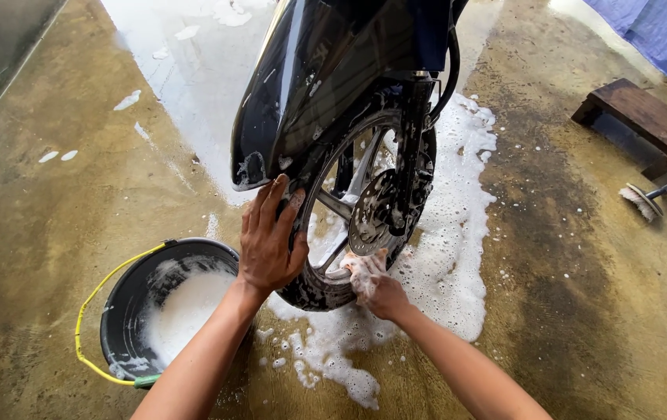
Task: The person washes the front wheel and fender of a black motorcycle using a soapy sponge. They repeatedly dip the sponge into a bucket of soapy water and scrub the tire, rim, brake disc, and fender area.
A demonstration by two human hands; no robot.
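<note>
Left hand (270, 245) steadies upright wheel (365, 210), its plane running away from camera

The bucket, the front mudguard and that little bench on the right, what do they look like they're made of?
The bucket looks like black plastic, matte and smooth-walled, with a yellow handle, probably coated wire. The front mudguard appears to be glossy black painted plastic: it mirrors the sky sharply. The bench looks like dark, unfinished wood, with flat plank edges and a dull, wet surface.
</note>
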